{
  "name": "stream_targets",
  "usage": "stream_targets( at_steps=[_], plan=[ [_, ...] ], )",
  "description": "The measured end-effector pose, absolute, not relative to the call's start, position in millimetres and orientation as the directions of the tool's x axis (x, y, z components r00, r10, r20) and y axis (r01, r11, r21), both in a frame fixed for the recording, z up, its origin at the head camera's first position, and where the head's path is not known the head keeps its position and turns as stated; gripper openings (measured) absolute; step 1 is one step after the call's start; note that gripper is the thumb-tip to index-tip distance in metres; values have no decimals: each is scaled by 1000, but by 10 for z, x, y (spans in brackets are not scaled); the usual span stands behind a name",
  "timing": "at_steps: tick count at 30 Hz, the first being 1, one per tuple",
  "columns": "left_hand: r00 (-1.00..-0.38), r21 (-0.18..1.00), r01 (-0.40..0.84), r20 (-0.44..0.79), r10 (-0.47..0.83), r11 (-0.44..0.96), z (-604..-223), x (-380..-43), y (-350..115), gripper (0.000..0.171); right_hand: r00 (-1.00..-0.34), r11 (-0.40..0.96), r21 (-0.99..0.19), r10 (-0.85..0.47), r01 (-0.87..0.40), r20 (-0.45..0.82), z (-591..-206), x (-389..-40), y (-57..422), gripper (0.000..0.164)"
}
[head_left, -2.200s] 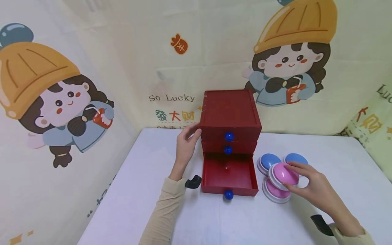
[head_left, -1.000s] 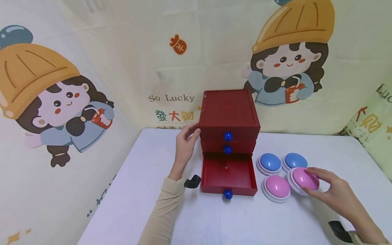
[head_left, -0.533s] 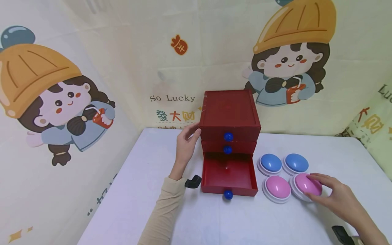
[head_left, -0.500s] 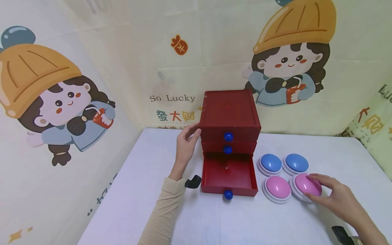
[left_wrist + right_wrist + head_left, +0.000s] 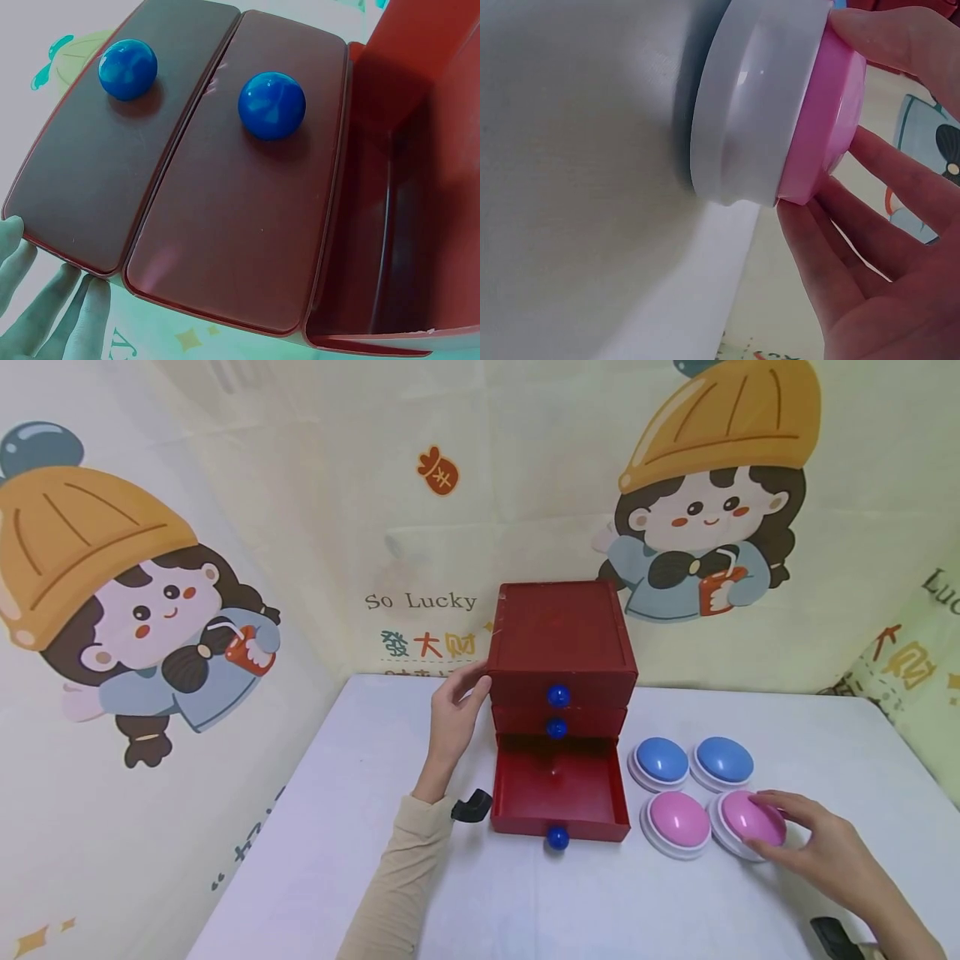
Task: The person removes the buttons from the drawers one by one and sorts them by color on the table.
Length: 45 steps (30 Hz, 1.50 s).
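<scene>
My right hand (image 5: pixel 828 852) pinches a pink push button (image 5: pixel 750 820) by its dome, thumb on one side and fingers on the other. In the right wrist view the button's white base (image 5: pixel 750 112) is close over the table. Beside it, to the left, sits a second pink push button (image 5: pixel 678 818). Two blue push buttons, one at the left (image 5: pixel 662 760) and one at the right (image 5: pixel 723 760), form the row behind. My left hand (image 5: pixel 453 722) rests with fairly straight fingers against the left side of a dark red drawer cabinet (image 5: pixel 562 627).
The cabinet's bottom drawer (image 5: pixel 558 785) is pulled out with nothing in it; its blue knob (image 5: pixel 557 839) faces me. The two upper drawers, with blue knobs (image 5: pixel 558 696), are pushed in. A printed cloth (image 5: pixel 375 527) hangs behind the white table (image 5: pixel 480 910).
My right hand has carried the pink push button off from above the other pink one, rightward and down to its right side. My left hand and the cabinet have stayed put.
</scene>
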<state>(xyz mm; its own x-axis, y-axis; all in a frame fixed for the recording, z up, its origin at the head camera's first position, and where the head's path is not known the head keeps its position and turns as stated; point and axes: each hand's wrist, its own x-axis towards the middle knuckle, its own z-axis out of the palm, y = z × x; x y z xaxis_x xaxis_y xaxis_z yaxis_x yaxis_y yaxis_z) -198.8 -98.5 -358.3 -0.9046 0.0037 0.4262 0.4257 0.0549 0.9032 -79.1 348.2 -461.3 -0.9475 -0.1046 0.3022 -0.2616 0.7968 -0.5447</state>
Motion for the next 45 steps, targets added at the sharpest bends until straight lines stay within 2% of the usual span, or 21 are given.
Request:
stream_targets(
  at_steps=[5,12,22,33,45],
  plan=[
    [-902,900,432,432,5,54,-3589,-1988,-981,34,-963,809,-542,-101,-227,252,-4619,-776,3501,61],
    [-903,901,430,430,6,58,-3584,-1978,-978,34,-949,789,-553,-118,-268,292,-4640,-787,3516,61],
    [-907,906,420,420,6,59,-3563,-1969,-990,34,-971,815,-538,-120,-216,207,-4576,-818,3492,59],
    [-908,906,418,419,5,60,-3565,-1974,-1000,35,-969,763,-606,-113,-225,218,-4409,-868,3377,57],
    [-908,907,418,418,11,53,-3571,-1972,-988,35,-947,677,-667,-160,-310,278,-4298,-856,3219,48]
  ],
)
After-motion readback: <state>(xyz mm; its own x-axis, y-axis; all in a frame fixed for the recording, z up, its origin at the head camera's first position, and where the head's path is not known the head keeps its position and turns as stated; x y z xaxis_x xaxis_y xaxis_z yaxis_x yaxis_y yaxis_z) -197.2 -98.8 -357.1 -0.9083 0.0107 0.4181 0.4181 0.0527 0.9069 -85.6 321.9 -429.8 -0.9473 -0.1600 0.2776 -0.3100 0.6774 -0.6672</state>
